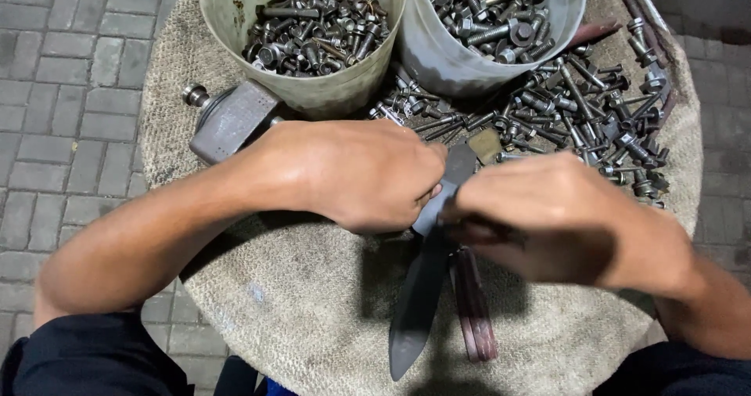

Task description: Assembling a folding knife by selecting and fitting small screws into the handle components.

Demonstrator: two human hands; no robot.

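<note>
My left hand (364, 175) and my right hand (547, 208) meet over the middle of a round stand covered in coarse burlap (313, 302). Both are closed on a dark pair of metal pliers (426, 286) whose long handles point down toward me; one handle is grey, the other (476, 306) reddish. The jaws (460, 165) stick up between my hands. What the jaws grip is hidden by my fingers.
Two pale tubs, left (313, 91) and right (438, 68), stand at the back, full of bolts and nuts. Several loose bolts (587, 114) lie at the right. A grey metal block (231, 118) sits at the left. Paving bricks surround the stand.
</note>
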